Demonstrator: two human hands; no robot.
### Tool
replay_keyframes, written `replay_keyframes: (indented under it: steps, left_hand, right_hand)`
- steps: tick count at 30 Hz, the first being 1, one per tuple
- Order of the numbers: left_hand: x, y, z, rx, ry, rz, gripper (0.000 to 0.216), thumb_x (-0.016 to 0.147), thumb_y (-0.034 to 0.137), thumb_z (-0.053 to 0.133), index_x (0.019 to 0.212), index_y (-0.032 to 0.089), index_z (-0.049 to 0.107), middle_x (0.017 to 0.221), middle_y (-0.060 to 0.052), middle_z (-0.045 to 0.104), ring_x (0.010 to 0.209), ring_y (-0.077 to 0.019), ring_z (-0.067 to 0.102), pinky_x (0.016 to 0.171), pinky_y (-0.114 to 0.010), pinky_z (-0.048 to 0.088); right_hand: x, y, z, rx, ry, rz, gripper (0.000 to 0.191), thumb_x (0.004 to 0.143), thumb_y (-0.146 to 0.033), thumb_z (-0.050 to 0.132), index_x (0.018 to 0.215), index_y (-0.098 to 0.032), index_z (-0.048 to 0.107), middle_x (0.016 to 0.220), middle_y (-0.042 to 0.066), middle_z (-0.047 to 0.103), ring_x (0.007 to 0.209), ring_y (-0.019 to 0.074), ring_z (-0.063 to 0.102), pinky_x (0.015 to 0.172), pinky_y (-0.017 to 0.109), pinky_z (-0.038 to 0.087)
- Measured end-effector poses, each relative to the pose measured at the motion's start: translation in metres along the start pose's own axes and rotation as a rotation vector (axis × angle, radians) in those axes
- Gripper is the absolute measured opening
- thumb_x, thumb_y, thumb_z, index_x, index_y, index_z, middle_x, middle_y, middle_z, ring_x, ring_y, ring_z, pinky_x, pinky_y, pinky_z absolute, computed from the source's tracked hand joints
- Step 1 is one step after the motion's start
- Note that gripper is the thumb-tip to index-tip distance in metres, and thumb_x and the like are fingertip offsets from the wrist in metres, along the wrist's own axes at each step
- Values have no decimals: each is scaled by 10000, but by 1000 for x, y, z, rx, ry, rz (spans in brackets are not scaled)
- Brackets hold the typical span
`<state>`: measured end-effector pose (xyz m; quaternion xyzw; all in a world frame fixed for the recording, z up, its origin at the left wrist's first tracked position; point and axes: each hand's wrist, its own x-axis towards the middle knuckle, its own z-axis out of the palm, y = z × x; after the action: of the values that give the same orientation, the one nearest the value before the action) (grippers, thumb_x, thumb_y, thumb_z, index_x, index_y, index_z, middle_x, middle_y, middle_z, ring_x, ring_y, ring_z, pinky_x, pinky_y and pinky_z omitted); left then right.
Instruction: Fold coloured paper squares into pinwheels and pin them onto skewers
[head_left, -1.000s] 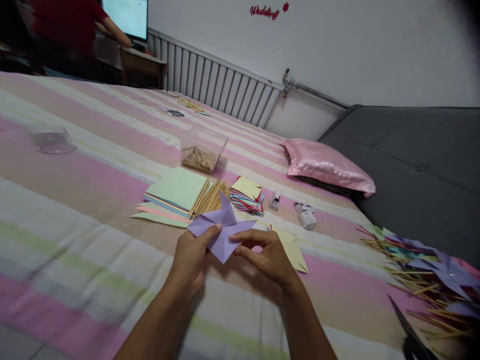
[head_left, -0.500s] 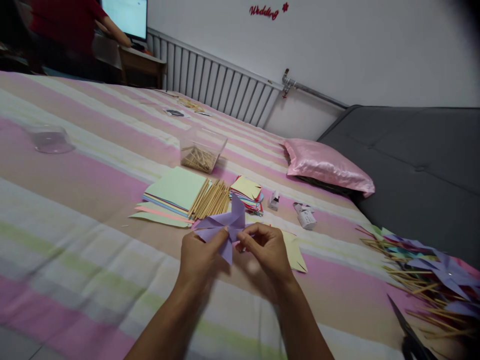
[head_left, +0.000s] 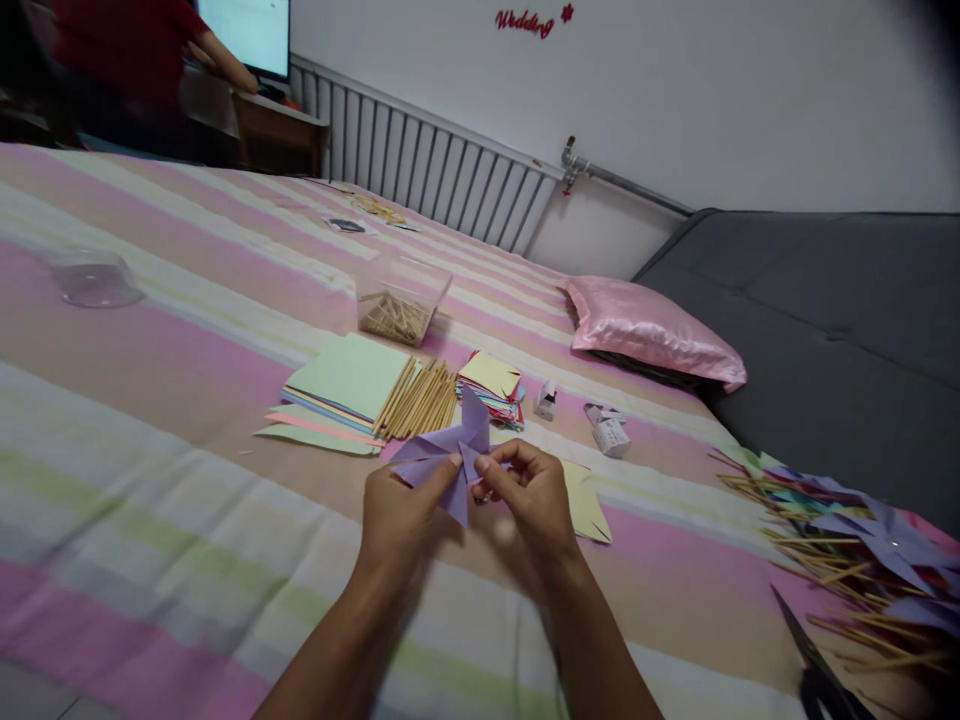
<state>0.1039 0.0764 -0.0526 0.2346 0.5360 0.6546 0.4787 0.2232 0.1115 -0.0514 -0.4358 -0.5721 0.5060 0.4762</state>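
A purple paper pinwheel (head_left: 474, 428) is held above the bed between both hands. My left hand (head_left: 405, 505) pinches it from the left, its thumb pressed near the centre. On the other side my right hand (head_left: 534, 492) grips a blade between thumb and fingers; the fingertips behind the paper are hidden. Just beyond lie a row of thin wooden sticks (head_left: 421, 400), a stack of pale green paper sheets (head_left: 352, 375) and a pile of small cut paper squares (head_left: 491, 375). A yellow cut square (head_left: 586, 505) lies partly behind my right hand.
A clear box of sticks (head_left: 397, 310) stands farther back, with two small white boxes (head_left: 611, 437) to its right. Scissors (head_left: 814, 665) and a heap of finished pinwheels (head_left: 885, 540) lie at right. A pink pillow (head_left: 652, 325) rests against the headboard. A person in red (head_left: 124, 60) sits far left.
The right thumb has shifted slightly toward the pinwheel's centre, and a folded tip now shows between the two thumbs. The rest moves only with a slight camera shift.
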Motion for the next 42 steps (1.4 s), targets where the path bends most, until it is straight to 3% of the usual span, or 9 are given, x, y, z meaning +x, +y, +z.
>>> replay_keyframes:
  steps: [19, 25, 32, 37, 42]
  left_hand:
    - [-2, 3, 2, 120, 32, -14, 216, 561, 301, 749, 631, 102, 699, 494, 0, 606, 447, -114, 511, 412, -207, 419]
    - [2, -5, 0, 9, 36, -72, 264, 560, 322, 765, 675, 95, 694, 564, -15, 638, 504, -120, 549, 464, -211, 437]
    - [-2, -9, 3, -91, -14, -134, 300, 526, 307, 791, 718, 92, 705, 594, -32, 665, 518, -139, 576, 482, -233, 449]
    - [-3, -4, 4, -93, -95, -158, 342, 518, 286, 796, 791, 92, 723, 628, -45, 688, 561, -162, 607, 552, -262, 482]
    - [2, 1, -4, -91, -258, -230, 370, 545, 312, 789, 837, 96, 718, 665, -63, 694, 596, -172, 617, 591, -275, 481]
  right_hand:
    - [1, 3, -2, 6, -21, -9, 215, 681, -297, 729, 623, -154, 579, 504, -11, 595, 482, 126, 606, 504, 227, 460]
    - [0, 3, 0, -29, -12, -115, 196, 687, -269, 731, 721, -178, 560, 654, -16, 608, 538, 107, 589, 502, 211, 449]
    - [2, 2, 0, 127, -26, -51, 509, 652, -271, 771, 1042, -254, 445, 748, -26, 647, 535, 139, 603, 489, 246, 481]
    - [2, -2, -4, 170, -34, -5, 530, 636, -265, 779, 1070, -244, 475, 679, -42, 634, 516, 134, 586, 497, 241, 463]
    - [6, 1, -19, 250, -91, 88, 585, 601, -256, 799, 1092, -214, 483, 635, -41, 629, 504, 117, 564, 512, 220, 437]
